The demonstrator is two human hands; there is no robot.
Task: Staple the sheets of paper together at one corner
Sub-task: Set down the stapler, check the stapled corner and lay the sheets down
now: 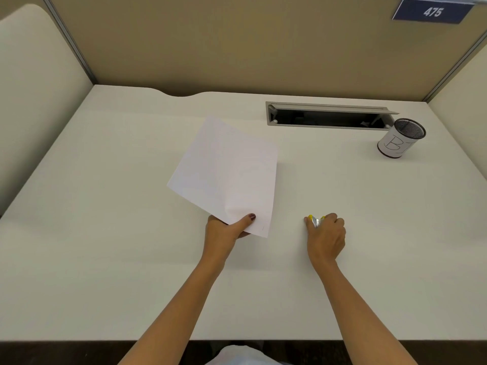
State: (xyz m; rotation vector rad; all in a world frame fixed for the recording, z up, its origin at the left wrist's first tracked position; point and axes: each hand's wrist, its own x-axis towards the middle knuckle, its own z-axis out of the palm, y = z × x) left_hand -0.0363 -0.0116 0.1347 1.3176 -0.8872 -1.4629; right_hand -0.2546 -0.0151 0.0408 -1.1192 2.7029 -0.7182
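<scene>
White sheets of paper [226, 175] pinched by left hand [224, 233]; right hand [326, 237] closed on yellow stapler [316, 220] — pre-stapling; next, bring the corner into the stapler's mouth.

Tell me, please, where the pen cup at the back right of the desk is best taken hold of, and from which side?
Grip the pen cup around its white side wall, coming in from the front with the right hand. It stands upright and apart from other things, while the open cable tray lies just behind and left of it, so the front and right sides look freest. That hand would first have to put down the stapler.
</scene>
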